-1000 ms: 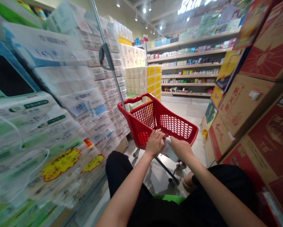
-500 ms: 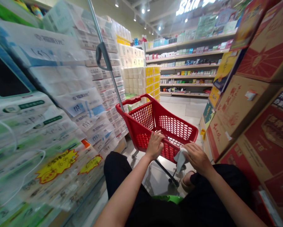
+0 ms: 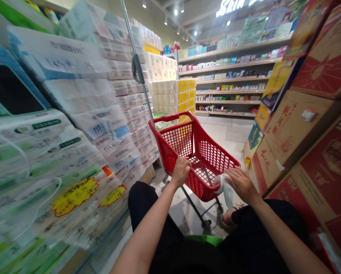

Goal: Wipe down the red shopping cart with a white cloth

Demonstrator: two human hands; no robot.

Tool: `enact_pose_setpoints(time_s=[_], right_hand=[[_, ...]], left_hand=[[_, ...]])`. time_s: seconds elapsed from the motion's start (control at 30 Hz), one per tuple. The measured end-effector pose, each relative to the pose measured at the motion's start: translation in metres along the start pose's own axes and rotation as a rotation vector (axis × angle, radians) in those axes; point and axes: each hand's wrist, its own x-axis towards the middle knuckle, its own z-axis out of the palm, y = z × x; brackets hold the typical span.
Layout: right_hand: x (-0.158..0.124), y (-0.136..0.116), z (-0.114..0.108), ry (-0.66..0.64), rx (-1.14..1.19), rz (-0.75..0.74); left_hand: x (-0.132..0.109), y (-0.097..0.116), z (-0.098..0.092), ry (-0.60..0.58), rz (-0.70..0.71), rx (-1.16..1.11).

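Note:
A red plastic shopping cart point(image 3: 200, 188) on a grey frame stands just ahead of my knees, its perforated basket tilted in view. My left hand point(image 3: 181, 172) is closed around the rim along the near side of the basket. At the near right corner, my right hand point(image 3: 241, 185) holds a white cloth point(image 3: 227, 192) against the rim. The cloth hangs down outside the basket, and part of it is hidden under my fingers. From the cart's far left end rises a metal pole point(image 3: 143, 83) with a dark grip on it.
Plastic-wrapped tissue packs point(image 3: 93, 125) are stacked high on the left, with yellow price signs point(image 3: 73, 198) below. Cardboard cartons point(image 3: 284, 129) rise close on the right. Shelves of small boxed goods point(image 3: 227, 78) line the back across the tiled floor point(image 3: 216, 133).
The cart has turned slightly, with its near corner swinging closer to me. My left hand has moved left along the rim and closed more tightly. My right hand has moved slightly right with the cloth.

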Motion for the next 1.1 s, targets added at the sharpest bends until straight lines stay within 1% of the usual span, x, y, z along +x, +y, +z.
enact_pose_setpoints(time_s=[0.1, 0.17, 0.2, 0.23, 0.3, 0.47, 0.53, 0.6, 0.7, 0.77, 0.83, 0.9, 1.0, 1.1], right_hand=[[-0.001, 0.022, 0.003, 0.016, -0.028, 0.083], [0.001, 0.022, 0.005, 0.031, -0.047, 0.133], [0.002, 0.017, 0.007, 0.046, -0.059, 0.160], [0.003, 0.009, 0.008, 0.061, -0.072, 0.183], [0.007, -0.016, 0.009, 0.067, -0.085, 0.197], [0.020, -0.091, 0.011, -0.015, -0.050, 0.110], [0.026, -0.108, 0.015, -0.012, -0.063, 0.110], [0.032, -0.116, 0.020, 0.003, -0.082, 0.107], [0.037, -0.115, 0.026, 0.017, -0.088, 0.075], [0.039, -0.112, 0.027, 0.004, -0.079, 0.057], [0.039, -0.108, 0.027, -0.025, -0.060, 0.041], [0.038, -0.103, 0.025, -0.064, -0.035, 0.017], [0.036, -0.083, 0.020, -0.110, -0.006, -0.014], [0.033, -0.046, 0.015, -0.092, -0.029, 0.015]], left_hand=[[0.002, 0.002, 0.000, 0.012, -0.024, 0.080], [0.002, 0.005, 0.003, 0.013, -0.039, 0.145], [0.002, 0.007, 0.004, 0.013, -0.045, 0.173], [0.002, 0.008, 0.007, 0.016, -0.052, 0.196], [0.002, 0.007, 0.011, 0.027, -0.071, 0.228], [0.010, -0.003, 0.016, 0.016, -0.124, 0.241], [0.013, -0.003, 0.015, 0.012, -0.150, 0.228], [0.013, 0.004, 0.015, 0.016, -0.176, 0.215], [0.007, 0.022, 0.017, 0.019, -0.173, 0.207], [0.002, 0.033, 0.018, 0.010, -0.155, 0.205], [-0.002, 0.039, 0.017, -0.011, -0.146, 0.204], [-0.003, 0.039, 0.014, -0.045, -0.135, 0.204], [-0.003, 0.035, 0.009, -0.087, -0.113, 0.203], [-0.002, 0.034, 0.008, -0.102, -0.117, 0.201]])
